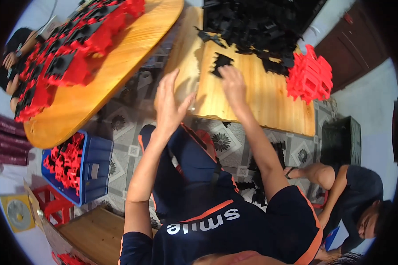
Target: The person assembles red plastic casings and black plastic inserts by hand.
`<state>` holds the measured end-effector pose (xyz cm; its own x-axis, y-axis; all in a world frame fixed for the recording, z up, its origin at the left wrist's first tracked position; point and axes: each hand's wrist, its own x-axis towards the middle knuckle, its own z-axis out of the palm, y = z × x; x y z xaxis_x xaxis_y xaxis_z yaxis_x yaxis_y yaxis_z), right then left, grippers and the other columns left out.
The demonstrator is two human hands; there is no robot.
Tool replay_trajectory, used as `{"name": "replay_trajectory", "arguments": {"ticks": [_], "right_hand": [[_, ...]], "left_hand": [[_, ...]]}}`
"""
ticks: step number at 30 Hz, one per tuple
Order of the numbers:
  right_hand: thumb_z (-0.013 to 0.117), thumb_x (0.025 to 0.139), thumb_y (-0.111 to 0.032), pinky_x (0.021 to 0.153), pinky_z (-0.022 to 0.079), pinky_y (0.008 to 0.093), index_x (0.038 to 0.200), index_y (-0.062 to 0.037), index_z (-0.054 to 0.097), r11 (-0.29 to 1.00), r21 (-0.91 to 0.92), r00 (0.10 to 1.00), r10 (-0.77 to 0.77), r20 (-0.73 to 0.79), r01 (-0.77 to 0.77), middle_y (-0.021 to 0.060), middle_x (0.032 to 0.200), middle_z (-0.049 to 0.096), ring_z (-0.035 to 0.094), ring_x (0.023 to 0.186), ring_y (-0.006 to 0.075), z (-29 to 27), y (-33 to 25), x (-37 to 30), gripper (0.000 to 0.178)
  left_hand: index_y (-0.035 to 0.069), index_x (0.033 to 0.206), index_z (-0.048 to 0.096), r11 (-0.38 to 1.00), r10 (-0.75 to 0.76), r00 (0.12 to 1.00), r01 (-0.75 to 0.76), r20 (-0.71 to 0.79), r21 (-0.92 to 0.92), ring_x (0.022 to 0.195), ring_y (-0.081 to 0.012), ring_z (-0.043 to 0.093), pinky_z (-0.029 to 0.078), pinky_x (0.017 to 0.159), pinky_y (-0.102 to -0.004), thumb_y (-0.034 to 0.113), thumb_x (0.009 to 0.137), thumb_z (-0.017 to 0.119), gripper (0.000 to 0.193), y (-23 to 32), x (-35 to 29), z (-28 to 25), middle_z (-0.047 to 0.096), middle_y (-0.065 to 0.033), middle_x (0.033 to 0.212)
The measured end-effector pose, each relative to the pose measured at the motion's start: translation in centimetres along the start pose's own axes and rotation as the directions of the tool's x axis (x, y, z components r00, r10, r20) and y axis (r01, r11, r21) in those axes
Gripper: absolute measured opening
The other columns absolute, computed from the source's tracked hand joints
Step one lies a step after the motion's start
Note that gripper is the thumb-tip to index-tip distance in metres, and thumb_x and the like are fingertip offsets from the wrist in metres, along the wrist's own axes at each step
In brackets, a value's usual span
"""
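Note:
My left hand (169, 106) hovers over the left part of the wooden table, its fingers stretched out and thumb apart, holding nothing. On the table's right part, my right hand (233, 87) has its fingers closed at the lower edge of a flat black plastic piece (222, 61) with notched edges. The fingertips are slightly blurred there. Just beyond lies a big heap of similar black pieces (252, 31), spilling toward me. A stack of red lattice-like plastic pieces (311, 75) stands at the table's right end.
A curved wooden table (132, 57) at left carries rows of joined red and black pieces (82, 48). Below it stands a blue crate (95, 170) of red and black parts. One person sits at far left, another crouches at lower right near a dark bin (342, 141). Black pieces lie on the floor.

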<state>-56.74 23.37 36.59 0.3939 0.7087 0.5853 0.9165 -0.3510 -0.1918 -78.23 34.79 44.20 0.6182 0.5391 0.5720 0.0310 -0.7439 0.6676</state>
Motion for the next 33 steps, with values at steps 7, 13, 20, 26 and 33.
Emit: {"name": "replay_trajectory", "arguments": {"ticks": [7, 13, 20, 26, 33], "right_hand": [[0.074, 0.08, -0.02, 0.095, 0.048, 0.0412, 0.115, -0.002, 0.065, 0.998, 0.07, 0.891, 0.041, -0.451, -0.01, 0.0181, 0.114, 0.066, 0.06, 0.111, 0.0352, -10.9, 2.0, 0.7, 0.04], [0.072, 0.073, -0.064, 0.111, 0.027, 0.0544, 0.147, -0.0125, 0.037, 0.497, 0.234, 0.274, 0.746, -0.607, -0.836, 0.0249, 0.151, 0.03, 0.029, 0.139, 0.0439, -25.8, 25.4, -0.5, 0.097], [0.071, 0.087, -0.044, 0.105, 0.042, 0.0408, 0.148, -0.0041, 0.031, 0.113, 0.915, 0.564, 0.814, 0.139, -0.388, 0.015, 0.142, 0.047, 0.048, 0.129, 0.0258, -25.4, 34.8, -1.1, 0.083], [0.061, 0.096, -0.033, 0.093, 0.05, 0.0318, 0.134, -0.0053, 0.051, 0.204, 0.852, 0.654, 0.731, 0.195, -0.482, 0.0066, 0.123, 0.062, 0.061, 0.109, 0.0142, -24.7, 25.7, -4.5, 0.048], [0.055, 0.099, -0.035, 0.085, 0.05, 0.027, 0.136, 0.0009, 0.048, 0.472, 0.677, 0.681, 0.73, 0.059, -0.565, 0.0075, 0.116, 0.062, 0.06, 0.102, 0.0115, -23.8, 11.0, -8.8, 0.052]], "left_hand": [[0.008, 0.146, 0.038, 0.999, -0.04, 0.996, 0.041, 0.076, -0.018, 0.131, -0.0395, 0.038, 0.031, 0.109, -0.0442, 0.026, 0.091, 0.066, 0.064, -4.9, -0.3, 8.5, 0.039, -0.0254, 0.143], [0.01, 0.148, 0.033, 0.977, 0.12, 0.993, -0.118, -0.001, 0.178, 0.136, -0.0439, 0.027, 0.021, 0.113, -0.0544, 0.033, 0.09, 0.067, 0.072, 3.4, 1.8, 10.0, 0.026, -0.0242, 0.149], [0.005, 0.153, 0.011, 0.896, 0.207, 0.877, 0.008, 0.433, -0.445, 0.14, -0.0416, 0.025, 0.023, 0.116, -0.051, 0.038, 0.072, 0.084, 0.114, 15.2, 5.4, 25.3, 0.02, -0.0282, 0.151], [0.005, 0.153, 0.004, 0.812, 0.141, 0.943, 0.064, 0.301, -0.58, 0.136, -0.0406, 0.031, 0.032, 0.112, -0.0448, 0.026, 0.063, 0.092, 0.127, 16.6, 3.7, 27.1, 0.028, -0.0259, 0.144], [0.0, 0.151, 0.01, 0.556, -0.274, 0.916, 0.4, 0.293, -0.729, 0.124, -0.0333, 0.048, 0.046, 0.102, -0.0392, 0.015, 0.072, 0.086, 0.111, 12.9, -0.7, 17.5, 0.03, -0.024, 0.144]]}}
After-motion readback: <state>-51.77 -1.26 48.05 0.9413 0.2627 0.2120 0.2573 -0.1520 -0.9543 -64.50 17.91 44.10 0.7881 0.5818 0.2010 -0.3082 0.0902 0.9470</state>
